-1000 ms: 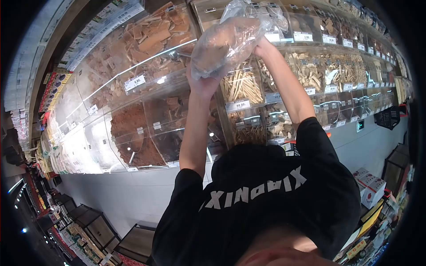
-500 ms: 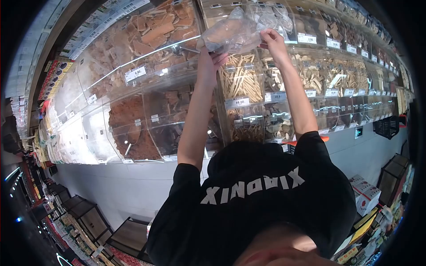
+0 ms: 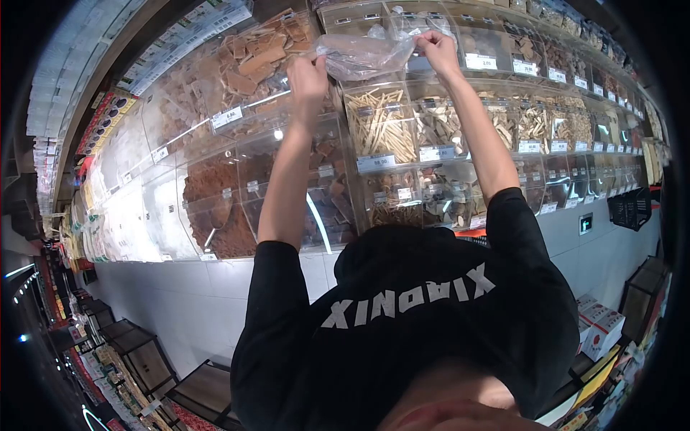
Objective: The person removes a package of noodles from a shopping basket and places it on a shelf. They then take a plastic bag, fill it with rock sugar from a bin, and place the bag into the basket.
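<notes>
A clear plastic bag (image 3: 363,61) is stretched sideways between my two hands, crumpled and sagging in the middle. My left hand (image 3: 307,77) is closed on its left end, in front of a bin of brown bark-like slabs (image 3: 262,57). At the other end, my right hand (image 3: 438,54) pinches the bag's edge between thumb and fingertips. Just below the bag is a bin of thin pale sticks (image 3: 381,126) with a price label (image 3: 376,162). To its right, another bin holds pale dried pieces (image 3: 438,122).
Clear-walled bins line the display in tiers. Low on the left sits reddish-brown powder (image 3: 223,201) with a scoop in it; white goods (image 3: 136,215) lie further left. A black basket (image 3: 630,208) is at the far right. Behind me are dark stands (image 3: 140,345) and white boxes (image 3: 600,327).
My left hand has moved left and up, from under the bag to its left end. The bag is now pulled wider and flatter. My right hand has shifted slightly up.
</notes>
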The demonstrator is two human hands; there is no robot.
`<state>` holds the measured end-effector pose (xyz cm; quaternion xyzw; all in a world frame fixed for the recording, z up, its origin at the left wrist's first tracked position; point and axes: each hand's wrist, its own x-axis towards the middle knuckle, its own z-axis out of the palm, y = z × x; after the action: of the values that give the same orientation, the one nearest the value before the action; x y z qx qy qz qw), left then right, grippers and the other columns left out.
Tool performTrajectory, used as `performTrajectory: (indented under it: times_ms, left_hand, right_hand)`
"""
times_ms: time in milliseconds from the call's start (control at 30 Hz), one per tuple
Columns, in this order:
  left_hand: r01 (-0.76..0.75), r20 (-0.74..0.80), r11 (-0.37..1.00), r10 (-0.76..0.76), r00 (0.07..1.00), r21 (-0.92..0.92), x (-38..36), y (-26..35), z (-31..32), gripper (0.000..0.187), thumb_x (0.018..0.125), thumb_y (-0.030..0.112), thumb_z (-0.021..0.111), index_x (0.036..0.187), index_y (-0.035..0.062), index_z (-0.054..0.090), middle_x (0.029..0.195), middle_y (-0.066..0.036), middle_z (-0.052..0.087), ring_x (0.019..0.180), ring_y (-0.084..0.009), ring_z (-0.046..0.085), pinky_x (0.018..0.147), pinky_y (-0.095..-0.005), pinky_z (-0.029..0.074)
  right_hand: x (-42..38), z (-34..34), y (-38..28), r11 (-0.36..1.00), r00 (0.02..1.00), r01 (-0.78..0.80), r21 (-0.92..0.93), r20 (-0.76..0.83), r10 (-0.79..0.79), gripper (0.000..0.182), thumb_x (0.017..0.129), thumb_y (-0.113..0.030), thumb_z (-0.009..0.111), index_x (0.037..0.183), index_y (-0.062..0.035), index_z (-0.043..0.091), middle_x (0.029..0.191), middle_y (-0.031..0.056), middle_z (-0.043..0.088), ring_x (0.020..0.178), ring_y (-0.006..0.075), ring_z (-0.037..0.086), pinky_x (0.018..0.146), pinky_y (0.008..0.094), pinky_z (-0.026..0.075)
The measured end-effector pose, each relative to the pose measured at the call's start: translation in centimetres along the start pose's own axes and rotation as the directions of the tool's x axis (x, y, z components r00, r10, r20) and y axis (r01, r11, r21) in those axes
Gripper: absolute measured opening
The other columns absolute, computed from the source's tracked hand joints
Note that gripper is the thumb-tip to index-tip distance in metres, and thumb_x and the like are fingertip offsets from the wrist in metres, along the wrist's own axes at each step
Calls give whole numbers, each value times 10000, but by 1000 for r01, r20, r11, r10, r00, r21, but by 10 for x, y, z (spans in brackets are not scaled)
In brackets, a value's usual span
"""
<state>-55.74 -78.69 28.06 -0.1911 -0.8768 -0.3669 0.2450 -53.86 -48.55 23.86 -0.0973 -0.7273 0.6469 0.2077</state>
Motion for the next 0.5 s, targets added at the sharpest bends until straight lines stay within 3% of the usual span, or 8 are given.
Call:
performTrajectory:
  times_ms: [67, 100, 200, 300, 333, 367, 467, 500]
  left_hand:
    - [-248, -168, 935, 295, 941, 252, 20, -31, 21, 237, 903, 206, 674, 958, -17, 735, 719, -216, 671, 632, -398, 597, 649, -389, 497]
    - [-201, -157, 954, 239, 958, 224, 30, -37, 25, 230, 906, 202, 677, 953, -14, 742, 710, -197, 676, 612, -370, 598, 635, -380, 495]
    - [19, -125, 1000, -18, 992, 4, 61, -36, 32, 211, 918, 186, 684, 917, -11, 757, 680, -131, 681, 570, -271, 600, 588, -348, 484]
    - [310, -3, 871, -336, 942, -380, 81, -20, 24, 211, 927, 164, 692, 845, -20, 756, 658, -57, 666, 571, -158, 599, 548, -299, 466]
    - [337, 33, 826, -362, 931, -452, 86, -15, 18, 214, 928, 159, 695, 825, -20, 752, 659, -41, 659, 579, -130, 598, 542, -280, 462]
    - [360, 68, 773, -383, 921, -522, 94, -8, 12, 219, 929, 153, 699, 805, -21, 748, 660, -24, 652, 587, -102, 597, 537, -261, 458]
    - [257, 64, 836, -260, 964, -485, 108, 4, -7, 265, 972, 190, 618, 1101, -32, 683, 929, -105, 703, 796, -157, 620, 724, -305, 479]
    - [212, 66, 867, -204, 977, -451, 110, 5, -11, 345, 991, 223, 587, 1214, -27, 671, 1030, -121, 714, 889, -176, 626, 817, -335, 487]
  right_hand:
    - [19, -3, -7, 1000, 1000, 5, 13, -13, -5, 139, 911, -114, 653, 992, -6, 690, 892, 68, 698, 803, 149, 631, 731, 301, 503]
    - [31, -5, -10, 1000, 1000, 6, 22, -21, -6, 166, 928, -127, 629, 1036, -17, 690, 935, 82, 714, 857, 185, 666, 784, 329, 531]
    - [78, -16, -14, 957, 981, 192, 218, -13, -194, 93, 928, -59, 622, 845, -16, 622, 800, 60, 648, 741, 129, 622, 677, 248, 513]
    - [55, -7, -104, 970, 979, 197, 146, -85, -186, 136, 902, -58, 627, 772, -16, 625, 722, 57, 632, 639, 128, 593, 555, 269, 485]
    - [80, -6, -97, 885, 881, 456, -90, -92, -464, 153, 915, -97, 650, 781, -26, 630, 652, 31, 607, 574, 127, 553, 489, 279, 434]
    - [97, -12, -87, 903, 899, 428, -30, -84, -429, 167, 920, -113, 657, 778, -29, 632, 644, 27, 605, 566, 122, 544, 491, 279, 427]
    - [87, -12, -131, 930, 943, 330, 161, -22, -331, 241, 940, -195, 684, 764, -38, 637, 611, 11, 596, 570, 93, 527, 522, 279, 426]
    - [90, -15, -132, 921, 924, 383, 73, -37, -381, 247, 941, -201, 685, 761, -39, 638, 617, 10, 599, 575, 87, 526, 530, 278, 429]
